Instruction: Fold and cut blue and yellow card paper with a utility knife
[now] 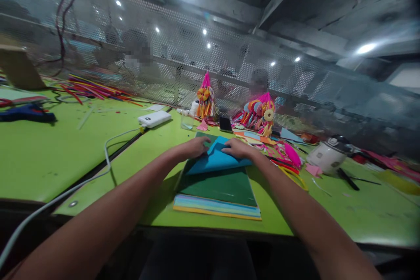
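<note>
A bright blue sheet of paper [213, 162] is bent and raised at an angle above a dark green sheet [219, 188]. My left hand [196, 147] has its fingers closed at the upper left edge of the blue sheet. On the opposite side, my right hand [239, 148] pinches the sheet's upper edge. The green sheet tops a stack of coloured papers [216, 211], whose light blue and yellow edges show at the front. Both fingertips are small and slightly blurred.
Behind the papers lie a phone [225, 124], a clear cup [187, 120] and colourful tassel ornaments [205, 98]. Yellow-handled scissors [293, 177] and a white pot-like appliance [328, 154] are on the right. Leftward are a white power bank [154, 119], its cable [106, 157] and a blue glue gun [28, 113].
</note>
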`<action>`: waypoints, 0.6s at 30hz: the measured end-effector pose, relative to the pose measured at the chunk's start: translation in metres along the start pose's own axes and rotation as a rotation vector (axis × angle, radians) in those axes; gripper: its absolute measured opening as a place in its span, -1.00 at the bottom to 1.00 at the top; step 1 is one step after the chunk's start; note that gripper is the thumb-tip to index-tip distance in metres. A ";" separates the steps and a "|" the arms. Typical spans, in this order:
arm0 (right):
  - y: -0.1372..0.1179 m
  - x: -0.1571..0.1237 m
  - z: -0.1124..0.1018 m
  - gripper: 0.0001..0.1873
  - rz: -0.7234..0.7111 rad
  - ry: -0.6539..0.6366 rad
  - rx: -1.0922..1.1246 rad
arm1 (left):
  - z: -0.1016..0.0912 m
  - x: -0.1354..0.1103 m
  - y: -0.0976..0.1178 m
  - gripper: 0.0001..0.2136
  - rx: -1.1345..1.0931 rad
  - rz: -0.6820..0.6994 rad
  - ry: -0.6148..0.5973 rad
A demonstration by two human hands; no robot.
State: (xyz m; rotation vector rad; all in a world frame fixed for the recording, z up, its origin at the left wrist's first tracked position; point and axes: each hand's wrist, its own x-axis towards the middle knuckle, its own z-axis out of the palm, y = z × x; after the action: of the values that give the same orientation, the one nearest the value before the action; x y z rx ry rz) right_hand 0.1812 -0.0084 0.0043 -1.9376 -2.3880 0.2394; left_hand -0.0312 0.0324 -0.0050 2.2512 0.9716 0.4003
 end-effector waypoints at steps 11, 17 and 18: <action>0.002 0.023 0.021 -0.66 0.081 0.050 -0.166 | 0.012 -0.026 0.017 -0.76 0.683 0.169 -0.010; 0.006 0.025 0.032 -0.63 0.097 0.094 -0.195 | 0.042 -0.060 0.030 -0.69 0.753 0.276 0.009; 0.007 0.025 0.033 -0.63 0.095 0.096 -0.198 | 0.048 -0.065 0.032 -0.68 0.751 0.243 0.028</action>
State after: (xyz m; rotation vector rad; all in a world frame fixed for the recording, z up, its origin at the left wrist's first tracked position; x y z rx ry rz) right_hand 0.1779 0.0147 -0.0302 -2.0943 -2.3412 -0.0884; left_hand -0.0341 -0.0529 -0.0203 3.0652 0.9670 0.1781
